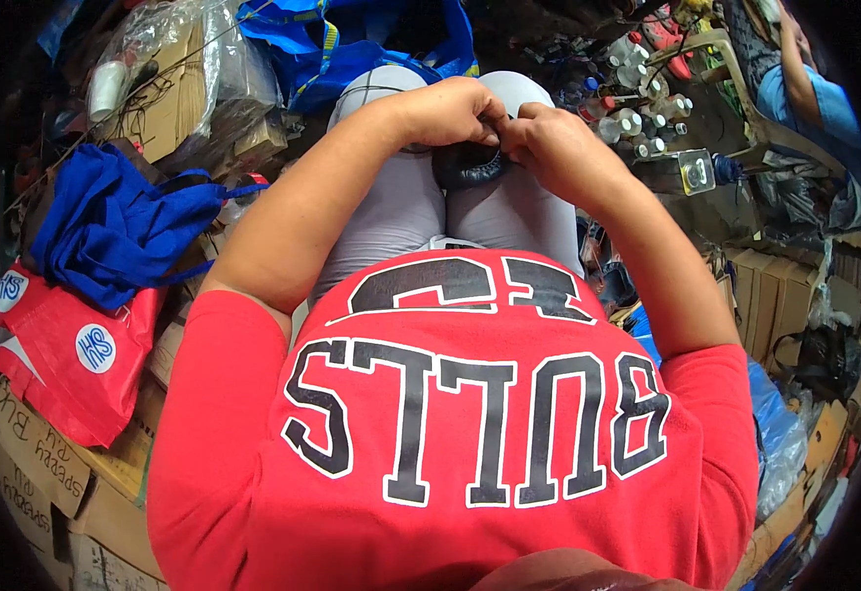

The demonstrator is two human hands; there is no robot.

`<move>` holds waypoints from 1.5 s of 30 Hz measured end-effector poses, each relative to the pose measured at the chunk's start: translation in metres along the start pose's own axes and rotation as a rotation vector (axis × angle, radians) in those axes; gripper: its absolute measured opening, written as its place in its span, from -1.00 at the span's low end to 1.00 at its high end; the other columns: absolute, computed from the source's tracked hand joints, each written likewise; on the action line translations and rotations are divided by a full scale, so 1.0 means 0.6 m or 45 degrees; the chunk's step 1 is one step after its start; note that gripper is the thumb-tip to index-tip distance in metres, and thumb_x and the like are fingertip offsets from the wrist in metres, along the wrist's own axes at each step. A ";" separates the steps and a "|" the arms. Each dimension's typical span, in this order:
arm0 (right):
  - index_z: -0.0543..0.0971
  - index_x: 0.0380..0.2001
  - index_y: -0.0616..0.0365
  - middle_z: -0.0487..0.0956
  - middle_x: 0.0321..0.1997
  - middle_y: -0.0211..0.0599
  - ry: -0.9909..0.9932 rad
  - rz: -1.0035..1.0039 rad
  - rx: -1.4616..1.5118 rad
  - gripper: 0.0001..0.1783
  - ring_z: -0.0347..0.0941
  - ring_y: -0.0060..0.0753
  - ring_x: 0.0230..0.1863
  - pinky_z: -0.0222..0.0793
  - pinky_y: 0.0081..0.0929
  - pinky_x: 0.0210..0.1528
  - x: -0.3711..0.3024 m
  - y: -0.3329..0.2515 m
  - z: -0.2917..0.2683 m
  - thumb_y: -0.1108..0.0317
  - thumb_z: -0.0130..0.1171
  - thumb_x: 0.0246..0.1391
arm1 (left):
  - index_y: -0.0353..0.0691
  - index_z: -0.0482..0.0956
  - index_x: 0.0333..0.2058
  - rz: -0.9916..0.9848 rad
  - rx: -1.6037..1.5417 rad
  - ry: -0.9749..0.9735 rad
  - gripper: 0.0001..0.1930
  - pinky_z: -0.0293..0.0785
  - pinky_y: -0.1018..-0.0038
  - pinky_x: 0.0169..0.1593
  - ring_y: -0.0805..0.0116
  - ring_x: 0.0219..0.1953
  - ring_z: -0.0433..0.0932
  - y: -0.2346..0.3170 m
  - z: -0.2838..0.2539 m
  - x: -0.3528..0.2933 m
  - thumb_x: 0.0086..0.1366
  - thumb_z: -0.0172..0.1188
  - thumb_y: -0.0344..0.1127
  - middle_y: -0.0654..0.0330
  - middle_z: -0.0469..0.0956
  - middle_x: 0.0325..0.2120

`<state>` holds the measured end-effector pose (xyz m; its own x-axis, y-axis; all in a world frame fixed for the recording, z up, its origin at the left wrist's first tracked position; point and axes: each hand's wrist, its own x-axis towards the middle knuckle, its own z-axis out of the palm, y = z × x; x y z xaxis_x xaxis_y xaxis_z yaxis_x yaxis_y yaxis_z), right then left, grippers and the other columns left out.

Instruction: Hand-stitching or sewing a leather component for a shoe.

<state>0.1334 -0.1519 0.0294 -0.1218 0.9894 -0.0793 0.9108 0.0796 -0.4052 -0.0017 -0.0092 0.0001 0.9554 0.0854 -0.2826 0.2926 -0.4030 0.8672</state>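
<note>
Work is centring on a dark shoe-like piece (470, 169) with a ridged, curving edge, resting between the wearer's thighs, just below the knees. Left hand (460, 113) is bending its fingers inward above that piece; right hand (549, 141) is curling toward the same spot from the other side, its fingertips reaching the upper edge. Whether either is pinching the edge, or something fine such as thread, cannot be told (the tips are partly hiding one another). In this inspector's judgement, close fingertip work at the edge is the step in hand; the next move is probably calling for one hand steadying the piece while the other is working along the ridge. Clear bottles (637, 123) are standing and lying to the right, near the knee. A blue cloth bag (105, 227) is lying over a red plastic bag (115, 384) at left, and a co-worker's blue sleeve (839, 108) is showing at upper right.
</note>
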 end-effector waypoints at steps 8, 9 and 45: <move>0.61 -0.30 0.18 0.48 -0.34 -0.40 -0.015 0.443 1.276 -0.83 0.39 -0.61 -0.25 0.30 -0.62 -0.17 -0.028 0.064 0.016 0.39 0.24 -0.01 | -0.22 0.54 -0.20 0.125 0.375 0.710 -0.68 0.42 0.35 -0.21 0.13 -0.30 0.51 0.003 0.031 -0.089 0.04 0.31 -0.31 0.05 0.53 -0.36; 0.60 -0.31 0.18 0.45 -0.32 -0.39 0.003 0.309 1.022 -0.83 0.36 -0.59 -0.23 0.28 -0.63 -0.16 -0.033 0.057 0.018 0.37 0.23 0.00 | -0.22 0.54 -0.22 0.018 0.330 0.643 -0.70 0.42 0.33 -0.22 0.13 -0.31 0.50 0.009 0.033 -0.113 0.05 0.30 -0.29 0.04 0.52 -0.38; 0.24 -0.68 0.01 0.11 -0.75 -0.53 0.490 0.552 2.734 -0.52 -0.03 -0.56 -0.71 0.14 -0.52 -0.41 -0.072 0.095 0.072 0.04 -0.18 0.29 | -0.04 0.15 -0.73 0.152 -1.832 0.582 -0.51 0.34 0.36 -0.29 0.45 -0.68 0.25 -0.065 -0.018 -0.103 0.36 -0.07 0.01 0.31 0.23 -0.71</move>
<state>0.1739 -0.1955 -0.0294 0.2118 0.8949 -0.3927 -0.8474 -0.0320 -0.5300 -0.0716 0.0111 -0.0120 0.8261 0.4941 -0.2708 -0.2553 0.7566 0.6020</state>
